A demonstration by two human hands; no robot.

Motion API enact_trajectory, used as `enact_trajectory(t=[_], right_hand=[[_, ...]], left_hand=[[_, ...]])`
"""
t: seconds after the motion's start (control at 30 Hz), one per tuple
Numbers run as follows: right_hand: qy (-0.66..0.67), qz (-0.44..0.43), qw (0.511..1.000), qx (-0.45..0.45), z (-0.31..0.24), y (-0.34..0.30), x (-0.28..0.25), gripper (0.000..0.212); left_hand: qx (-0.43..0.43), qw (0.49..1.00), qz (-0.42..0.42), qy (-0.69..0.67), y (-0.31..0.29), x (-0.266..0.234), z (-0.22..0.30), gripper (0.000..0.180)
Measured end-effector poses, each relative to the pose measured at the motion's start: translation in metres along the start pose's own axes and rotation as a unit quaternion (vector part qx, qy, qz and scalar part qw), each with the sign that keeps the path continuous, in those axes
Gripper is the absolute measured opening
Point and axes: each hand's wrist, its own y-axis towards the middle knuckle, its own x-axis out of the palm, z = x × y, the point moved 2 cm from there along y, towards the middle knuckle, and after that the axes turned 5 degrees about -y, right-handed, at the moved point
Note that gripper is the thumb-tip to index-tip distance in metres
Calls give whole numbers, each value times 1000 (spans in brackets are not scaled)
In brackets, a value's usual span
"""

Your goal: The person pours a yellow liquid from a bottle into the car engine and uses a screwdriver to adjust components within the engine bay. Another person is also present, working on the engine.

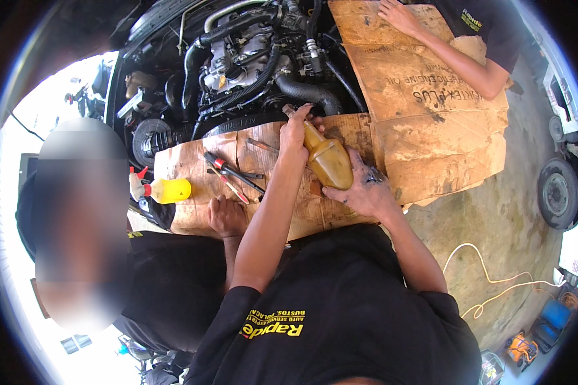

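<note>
Held between my two hands, above the cardboard, is a murky yellow-brown plastic bottle [331,165], tilted with its neck toward the engine. My left hand [293,133] is closed round its neck end, and the fingers partly hide the top. Cupping the wide lower end is my right hand [366,189], which has black grease smeared over its back. Left of the bottle, a black-and-red brush [231,172] and other slim tools lie on a stained cardboard sheet [192,160].
An open engine bay [244,61] spreads out ahead. A spray bottle of yellow liquid [172,190] stands near a co-worker's closed hand [227,217] at left. Another person's arm [453,58] rests over cardboard at the far right. A pale cable [478,269] crosses the floor.
</note>
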Motion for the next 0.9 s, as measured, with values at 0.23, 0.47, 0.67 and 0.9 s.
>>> enact_trajectory(t=[0.23, 0.47, 0.67, 0.9], right_hand=[[-10, 9, 1000, -10, 5, 1, 4, 112], [-7, -7, 1000, 9, -5, -8, -4, 124], [12, -16, 1000, -19, -15, -22, -13, 125], [69, 14, 997, -34, -18, -22, -6, 117]], left_hand=[[-2, 1000, 12, 23, 4, -1, -2, 32], [1, 1000, 11, 9, 5, -3, -4, 33], [-21, 1000, -14, 5, -9, -9, -6, 35], [-19, 999, -8, 39, -12, -5, 8, 38]])
